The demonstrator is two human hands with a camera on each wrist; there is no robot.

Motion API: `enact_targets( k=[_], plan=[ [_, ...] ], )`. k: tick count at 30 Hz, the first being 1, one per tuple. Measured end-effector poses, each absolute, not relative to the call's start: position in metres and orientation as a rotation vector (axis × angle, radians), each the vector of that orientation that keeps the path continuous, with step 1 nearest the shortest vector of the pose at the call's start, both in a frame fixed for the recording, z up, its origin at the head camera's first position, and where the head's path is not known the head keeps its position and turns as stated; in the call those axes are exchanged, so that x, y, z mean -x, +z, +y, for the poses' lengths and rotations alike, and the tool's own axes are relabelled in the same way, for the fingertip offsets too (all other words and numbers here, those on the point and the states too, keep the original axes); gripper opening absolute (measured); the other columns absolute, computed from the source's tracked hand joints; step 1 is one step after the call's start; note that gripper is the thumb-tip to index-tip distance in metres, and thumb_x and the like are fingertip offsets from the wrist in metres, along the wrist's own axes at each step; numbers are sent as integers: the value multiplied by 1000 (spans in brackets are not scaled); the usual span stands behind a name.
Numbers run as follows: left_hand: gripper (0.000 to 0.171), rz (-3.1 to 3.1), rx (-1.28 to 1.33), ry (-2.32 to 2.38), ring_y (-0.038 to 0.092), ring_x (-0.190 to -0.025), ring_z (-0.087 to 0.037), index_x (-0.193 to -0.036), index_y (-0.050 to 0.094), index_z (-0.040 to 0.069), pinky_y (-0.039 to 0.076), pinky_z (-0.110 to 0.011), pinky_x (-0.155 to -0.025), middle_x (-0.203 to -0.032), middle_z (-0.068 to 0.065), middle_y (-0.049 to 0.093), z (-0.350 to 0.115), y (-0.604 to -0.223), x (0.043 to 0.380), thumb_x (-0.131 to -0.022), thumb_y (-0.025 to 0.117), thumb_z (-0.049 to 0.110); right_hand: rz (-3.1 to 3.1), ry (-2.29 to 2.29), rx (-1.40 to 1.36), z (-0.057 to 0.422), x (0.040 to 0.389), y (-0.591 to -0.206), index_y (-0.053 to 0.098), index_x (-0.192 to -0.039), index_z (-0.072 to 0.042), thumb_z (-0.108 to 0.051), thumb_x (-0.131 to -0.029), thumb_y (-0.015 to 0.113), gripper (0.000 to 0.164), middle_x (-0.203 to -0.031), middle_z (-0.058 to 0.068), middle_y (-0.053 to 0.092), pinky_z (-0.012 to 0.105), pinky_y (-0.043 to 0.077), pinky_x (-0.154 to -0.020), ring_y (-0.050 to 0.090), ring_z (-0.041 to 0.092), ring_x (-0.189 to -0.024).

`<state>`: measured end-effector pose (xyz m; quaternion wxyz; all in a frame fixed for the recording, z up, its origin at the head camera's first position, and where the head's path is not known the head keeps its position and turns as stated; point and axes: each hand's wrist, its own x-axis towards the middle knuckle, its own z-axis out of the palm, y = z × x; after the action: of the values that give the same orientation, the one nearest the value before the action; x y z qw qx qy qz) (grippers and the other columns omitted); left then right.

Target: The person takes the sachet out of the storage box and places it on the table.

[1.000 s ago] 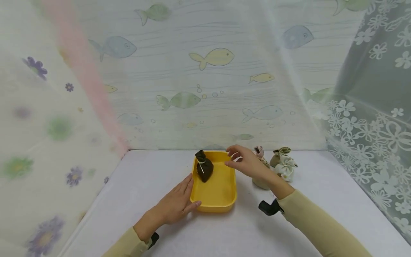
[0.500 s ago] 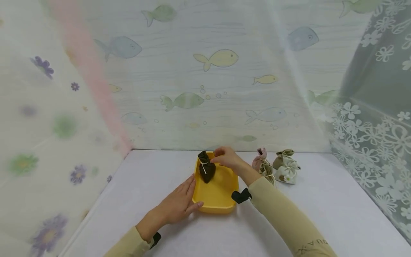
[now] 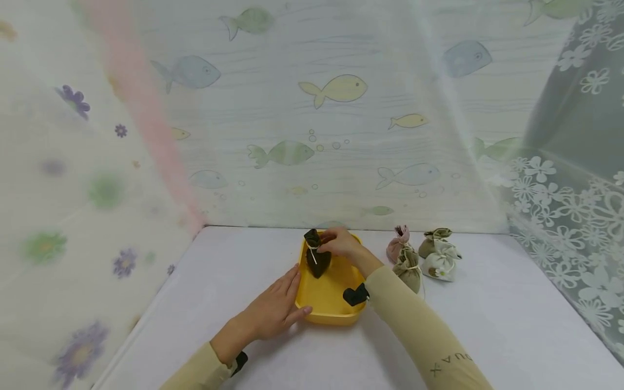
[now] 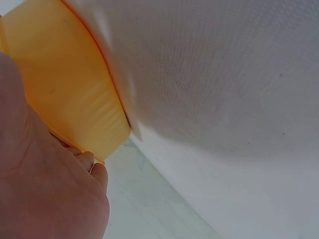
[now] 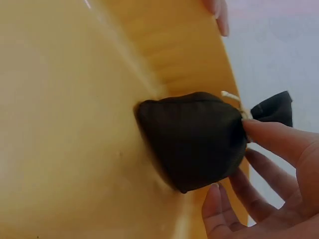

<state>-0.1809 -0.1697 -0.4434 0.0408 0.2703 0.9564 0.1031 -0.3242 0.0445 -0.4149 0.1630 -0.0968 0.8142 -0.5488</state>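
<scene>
A dark brown drawstring pouch (image 3: 318, 265) leans in the far left corner of a yellow plastic tray (image 3: 324, 300), its neck bound with a pale cord. My right hand (image 3: 347, 248) reaches over the tray and pinches the pouch by its tied neck. In the right wrist view, the thumb lies on the neck of the pouch (image 5: 192, 142) and the fingers curve behind it. My left hand (image 3: 271, 310) rests along the tray's left side with straight fingers, thumb at the near corner. The left wrist view shows that palm (image 4: 50, 184) against the tray's outer wall (image 4: 70, 74).
Right of the tray stand several tied pouches: a pink one (image 3: 397, 245), an olive one (image 3: 409, 271), a white one with a flower (image 3: 440, 264) and a brown one behind it (image 3: 427, 248). Fish-printed curtain (image 3: 336, 135) hangs behind the white table (image 3: 244, 254).
My right hand has moved left from the tray's far right edge to the dark pouch and taken its neck. The left hand stays at the tray's side. The head view has shifted slightly.
</scene>
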Motion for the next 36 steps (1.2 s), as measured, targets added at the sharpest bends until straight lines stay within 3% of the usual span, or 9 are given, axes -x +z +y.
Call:
enact_targets(
  k=[7, 17, 22, 27, 36],
  plan=[
    [96, 2931, -855, 297, 10, -158, -28, -161, 16, -6, 22, -47, -125, -171, -18, 4, -167, -444, 182, -103, 25, 70, 2486, -1445, 328, 43, 326, -424, 70, -126, 2, -8, -90, 75, 38, -124, 16, 69, 43, 53, -100, 65, 30, -109],
    [92, 2948, -880, 302, 12, -157, -31, -160, 18, -8, 22, -48, -125, -170, -20, 6, -166, -445, 182, -105, 30, 66, 2521, -1479, 334, 46, 317, -408, 71, -119, 3, -9, -93, 71, 28, -119, 16, 68, 41, 55, -90, 63, 28, -104],
    [94, 2953, -868, 303, 12, -157, -30, -160, 17, -7, 22, -48, -125, -171, -20, 5, -168, -448, 184, -105, 30, 67, 2445, -1558, 399, 52, 309, -390, 72, -114, 2, -6, -94, 69, 22, -124, 17, 64, 48, 56, -94, 62, 31, -110],
    [94, 2961, -840, 287, 10, -158, -28, -161, 14, -5, 21, -46, -125, -171, -18, 3, -171, -450, 184, -104, 31, 68, 2399, -1567, 483, 63, 300, -373, 72, -115, 0, -8, -96, 68, 21, -122, 16, 65, 48, 54, -101, 63, 33, -117],
    [94, 2956, -834, 291, 10, -158, -28, -162, 13, -4, 21, -47, -125, -171, -17, 3, -171, -449, 184, -104, 31, 68, 2390, -1588, 530, 91, 281, -360, 69, -120, -1, -9, -99, 66, 23, -120, 16, 65, 48, 55, -99, 66, 28, -107]
  ],
)
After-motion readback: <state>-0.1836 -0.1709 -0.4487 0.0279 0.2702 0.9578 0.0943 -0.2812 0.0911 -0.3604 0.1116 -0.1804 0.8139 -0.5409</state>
